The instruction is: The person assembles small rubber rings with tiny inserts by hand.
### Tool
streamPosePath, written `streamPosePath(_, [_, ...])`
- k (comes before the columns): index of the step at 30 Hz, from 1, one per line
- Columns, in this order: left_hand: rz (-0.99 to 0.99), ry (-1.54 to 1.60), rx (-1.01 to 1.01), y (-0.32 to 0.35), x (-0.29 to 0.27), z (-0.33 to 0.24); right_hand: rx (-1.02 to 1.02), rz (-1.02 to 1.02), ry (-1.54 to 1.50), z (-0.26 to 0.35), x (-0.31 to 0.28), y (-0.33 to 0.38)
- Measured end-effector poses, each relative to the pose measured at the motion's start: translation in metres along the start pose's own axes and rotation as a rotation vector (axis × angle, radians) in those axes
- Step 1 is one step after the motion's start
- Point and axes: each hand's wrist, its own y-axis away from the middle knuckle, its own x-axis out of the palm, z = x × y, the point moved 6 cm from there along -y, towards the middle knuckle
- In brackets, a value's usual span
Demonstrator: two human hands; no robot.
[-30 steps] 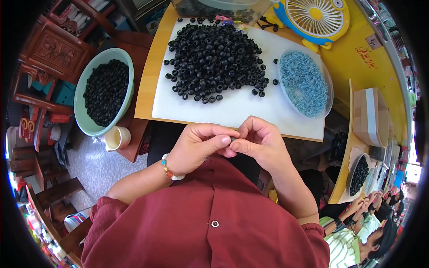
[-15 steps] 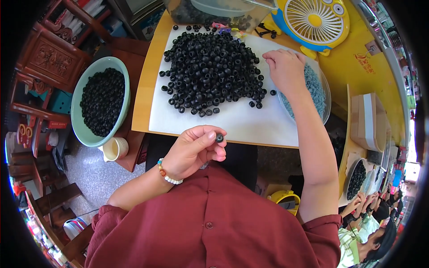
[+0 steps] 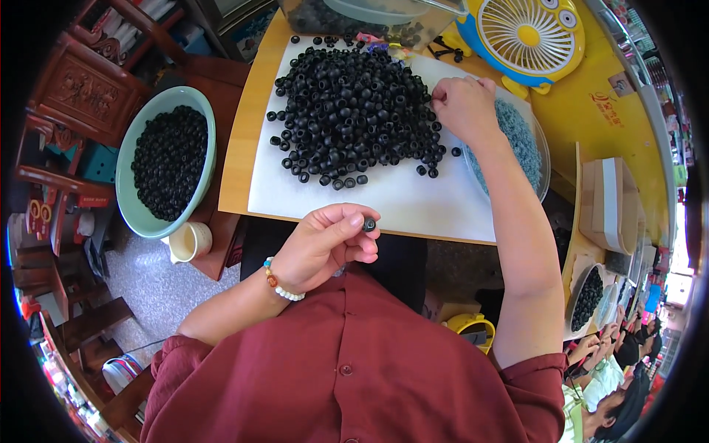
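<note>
A small black bead-like piece (image 3: 369, 224) with a hole sits pinched between the thumb and fingers of my left hand (image 3: 329, 244), just off the table's front edge. My right hand (image 3: 467, 107) reaches to the right side of a large heap of similar black pieces (image 3: 354, 111) on a white sheet (image 3: 317, 203). Its fingers are curled together against the heap; whatever they grip is hidden. Under my right wrist and forearm stands a round clear tub (image 3: 544, 159) of small light-blue pieces (image 3: 517, 136), partly covered by the arm.
At left, a pale green basin (image 3: 127, 210) holds more black pieces, with a cream cup (image 3: 190, 242) below it. Behind the heap is a clear bin (image 3: 436, 26); a yellow-and-blue fan (image 3: 528, 37) stands far right. Other people work at the right edge near a cardboard box (image 3: 609, 203).
My right hand has moved slightly left and down, its fingers now at the heap's right edge. The left hand keeps its pinch on the black bead, with little movement.
</note>
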Motion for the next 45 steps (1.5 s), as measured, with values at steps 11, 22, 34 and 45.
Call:
streamPosePath(11, [0.009,0.223,-0.043,0.011,0.001,0.008,0.21,-0.068,-0.885,0.031,-0.039,0.098])
streamPosePath(22, [0.067,0.144,-0.002,0.022,0.017,0.02,0.304,0.094,-1.873,0.107,-0.05,0.184])
streamPosePath(34, [0.009,-0.018,0.009,0.031,0.024,0.016,0.172,-0.039,-1.463,0.113,-0.065,0.191])
streamPosePath(45, [-0.027,-0.048,0.018,0.03,0.022,0.014,0.073,-0.161,-1.305,0.119,-0.07,0.191])
